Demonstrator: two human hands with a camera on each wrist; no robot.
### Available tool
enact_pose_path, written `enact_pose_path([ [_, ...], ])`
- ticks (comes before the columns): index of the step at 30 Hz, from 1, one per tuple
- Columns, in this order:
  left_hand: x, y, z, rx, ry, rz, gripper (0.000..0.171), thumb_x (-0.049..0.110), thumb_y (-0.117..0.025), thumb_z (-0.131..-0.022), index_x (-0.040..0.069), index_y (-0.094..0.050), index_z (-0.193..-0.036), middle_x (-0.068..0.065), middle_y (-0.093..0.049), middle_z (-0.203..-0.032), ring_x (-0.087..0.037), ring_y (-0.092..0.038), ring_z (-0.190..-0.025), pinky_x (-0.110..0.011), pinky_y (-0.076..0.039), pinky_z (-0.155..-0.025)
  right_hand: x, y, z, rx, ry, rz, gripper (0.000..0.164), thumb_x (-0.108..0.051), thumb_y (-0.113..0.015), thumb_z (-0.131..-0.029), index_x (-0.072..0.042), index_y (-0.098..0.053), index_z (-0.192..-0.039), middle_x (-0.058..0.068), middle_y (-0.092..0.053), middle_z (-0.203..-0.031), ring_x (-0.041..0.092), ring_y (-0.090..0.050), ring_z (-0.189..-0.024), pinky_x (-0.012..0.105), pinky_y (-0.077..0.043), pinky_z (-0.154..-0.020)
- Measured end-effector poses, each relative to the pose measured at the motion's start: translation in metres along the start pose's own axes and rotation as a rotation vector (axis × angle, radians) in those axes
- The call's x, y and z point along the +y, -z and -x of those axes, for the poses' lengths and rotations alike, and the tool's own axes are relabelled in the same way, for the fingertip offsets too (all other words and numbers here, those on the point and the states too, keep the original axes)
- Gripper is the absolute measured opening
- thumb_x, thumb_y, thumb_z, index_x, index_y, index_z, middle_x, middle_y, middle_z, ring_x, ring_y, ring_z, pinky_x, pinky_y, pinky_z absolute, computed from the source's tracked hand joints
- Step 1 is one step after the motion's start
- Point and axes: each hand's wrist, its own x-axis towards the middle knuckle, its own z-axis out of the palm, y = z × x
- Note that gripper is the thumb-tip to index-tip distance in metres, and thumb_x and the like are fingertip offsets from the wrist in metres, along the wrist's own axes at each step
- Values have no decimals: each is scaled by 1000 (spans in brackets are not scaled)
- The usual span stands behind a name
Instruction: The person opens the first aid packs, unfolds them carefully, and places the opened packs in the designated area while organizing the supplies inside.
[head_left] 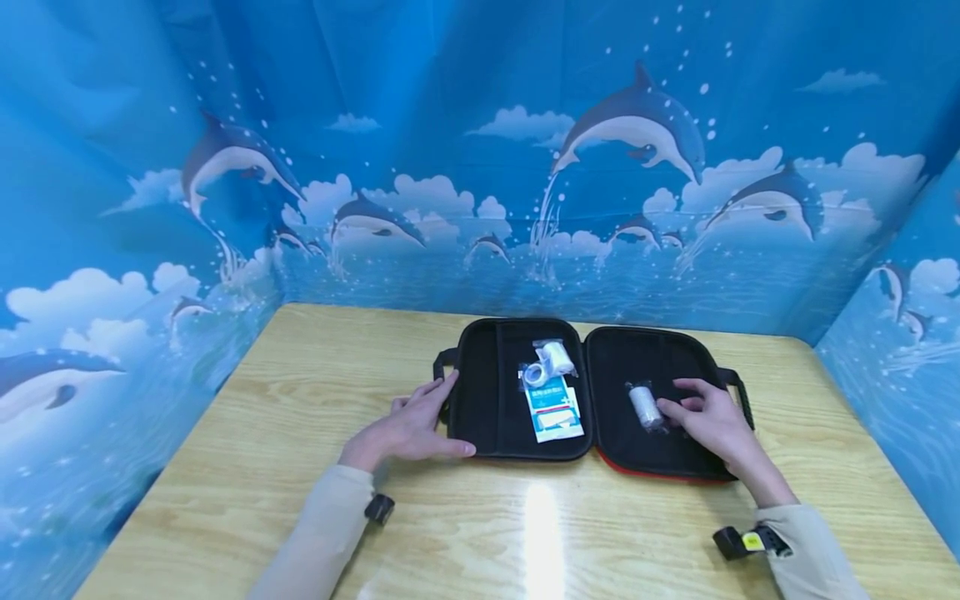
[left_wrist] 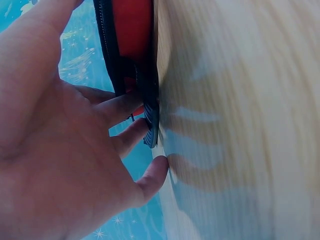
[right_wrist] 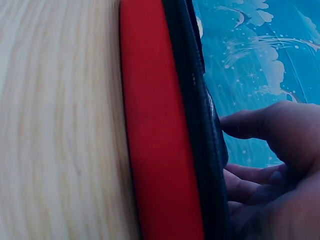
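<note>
One case [head_left: 491, 408] lies open and flat on the wooden table [head_left: 300, 467]. It is black inside and red outside. It has two halves.

The left half holds three things: one small roll of tape [head_left: 535, 374], one white roll in a clear wrap [head_left: 557, 357], and one flat blue and white packet [head_left: 554, 410].

The right half holds one white bandage roll [head_left: 645, 406]. The right hand [head_left: 708, 421] rests inside this half, and its fingertips touch the bandage roll. The fingers bend a little, but I cannot tell if they pinch it.

The left hand [head_left: 408, 429] lies flat at the left edge of the case, fingers straight and spread, touching the rim.

Two hands, one case, four things inside.
</note>
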Motion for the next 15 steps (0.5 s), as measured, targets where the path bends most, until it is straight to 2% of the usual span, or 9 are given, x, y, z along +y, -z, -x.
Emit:
enact_pose_path([
  [5, 0, 0, 0, 5, -2, -2, 117, 71, -68, -68, 29, 1, -153, 0, -12, -160, -23, -9, -148, -61, -11, -114, 3, 1, 1, 130, 87, 94, 62, -45, -57, -91, -2, -47, -134, 25, -63, -116, 37, -62, -102, 47, -50, -80],
  [9, -1, -1, 0, 4, -2, -6, 116, 71, -68, -68, 30, 1, -153, 0, -12, -160, -23, -9, -148, -61, -12, -113, 2, 1, 1, 262, 208, 104, 48, -36, -61, -91, -3, -56, -125, 22, -66, -111, 38, -65, -98, 48, -51, -80],
  [12, -1, -1, 0, 4, 2, -7, 117, 72, -67, -67, 31, 1, -153, 0, -12, -160, -23, -9, -148, -61, -11, -114, -1, -3, 0, 343, 296, 114, 41, -34, -64, -89, -6, -62, -119, 19, -70, -103, 32, -68, -88, 33, -52, -72],
  [15, 0, -1, 0, 5, 4, -8, 117, 72, -67, -67, 31, 1, -153, -1, -12, -160, -23, -10, -148, -61, -11, -114, -4, -9, 0, 357, 352, 106, 41, -35, -65, -88, -8, -63, -118, 19, -70, -100, 27, -69, -80, 19, -49, -64],
])
